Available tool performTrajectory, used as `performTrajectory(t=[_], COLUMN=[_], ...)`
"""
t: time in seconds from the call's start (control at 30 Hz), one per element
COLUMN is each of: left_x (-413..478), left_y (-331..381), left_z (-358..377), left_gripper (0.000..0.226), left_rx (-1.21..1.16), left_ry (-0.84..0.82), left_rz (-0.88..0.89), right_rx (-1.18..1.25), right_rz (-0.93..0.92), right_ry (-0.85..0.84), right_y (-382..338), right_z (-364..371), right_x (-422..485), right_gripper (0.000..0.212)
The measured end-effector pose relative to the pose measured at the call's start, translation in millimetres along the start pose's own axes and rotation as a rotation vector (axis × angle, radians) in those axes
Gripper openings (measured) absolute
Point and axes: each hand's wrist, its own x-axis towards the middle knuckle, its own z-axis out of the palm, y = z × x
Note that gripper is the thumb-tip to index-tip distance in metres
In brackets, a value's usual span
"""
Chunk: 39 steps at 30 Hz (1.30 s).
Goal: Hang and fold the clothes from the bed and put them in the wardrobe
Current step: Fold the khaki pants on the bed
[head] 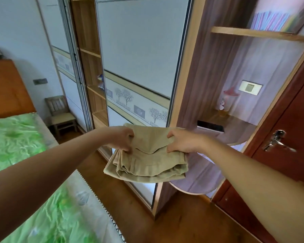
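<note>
A folded beige garment (147, 162) hangs in the air in front of the wardrobe (140, 55), held level between both hands. My left hand (121, 138) grips its left edge and my right hand (182, 142) grips its right edge. The wardrobe's sliding door with a tree pattern stands straight ahead. An open section with wooden shelves (91, 71) shows to the left of that door. The bed (19, 155) with a green cover lies at the lower left.
A small wooden chair (61, 114) stands between the bed and the wardrobe. Rounded corner shelves (200, 179) with small ornaments sit to the right of the wardrobe. A dark red door (288, 137) with a metal handle is at the far right. Wooden floor runs beside the bed.
</note>
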Motion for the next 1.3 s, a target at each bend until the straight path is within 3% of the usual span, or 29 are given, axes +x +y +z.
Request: performTrajectory(t=[0.37,0.73,0.93,1.3], left_x=[62.3,52.2,93.2,206.8], left_y=[-30.8,-105.3,-183.8,-409.7], left_z=[10.8,13.8,0.6,-69.6], left_gripper=[0.076,0.078,0.079,0.079], left_rx=[-0.138,-0.291,-0.298,-0.326], left_ry=[0.035,0.118,0.120,0.129], left_rz=[-0.397,-0.703,-0.737,-0.719], right_rx=[0.058,0.059,0.020,0.026], right_rz=[-0.332,-0.557,-0.600,-0.587], right_ry=[-0.206,-0.371,-0.404,-0.407], right_y=[2.7,-90.2,-151.6,-315.0], right_z=[2.6,18.0,27.1,32.4], right_x=[158.3,249.5,331.5,551.8], right_gripper=[0.069,0.072,0.074,0.067])
